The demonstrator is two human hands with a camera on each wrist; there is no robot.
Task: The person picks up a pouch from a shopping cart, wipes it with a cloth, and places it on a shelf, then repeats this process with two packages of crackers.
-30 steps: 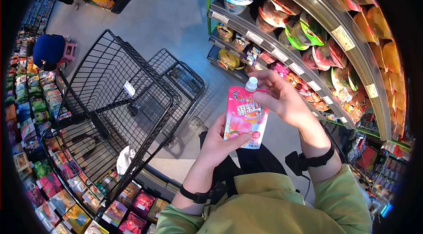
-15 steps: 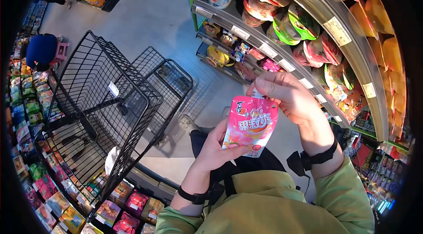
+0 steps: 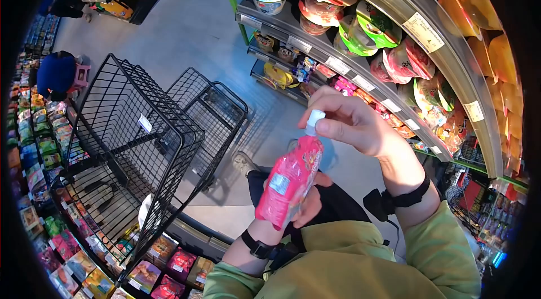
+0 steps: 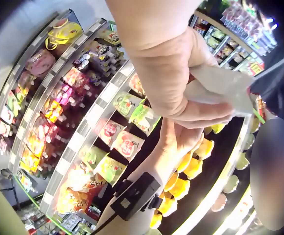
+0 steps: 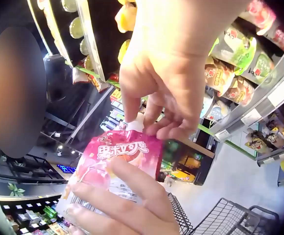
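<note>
Turned edge-on since a second ago, the soft pink plastic drink pouch (image 3: 289, 179) sits at centre frame. Left hand (image 3: 309, 202) grips its base at 6 o'clock; right hand (image 3: 348, 121) pinches the white screw cap (image 3: 314, 119). Probably light, squashy, slippery; hold the stiff spout.

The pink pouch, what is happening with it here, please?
A person stands in a shop aisle and holds the pink pouch in both hands. The left hand grips its lower part, and the right hand pinches the white cap on top. A black wire cart stands beside them, by the snack shelves.
</note>
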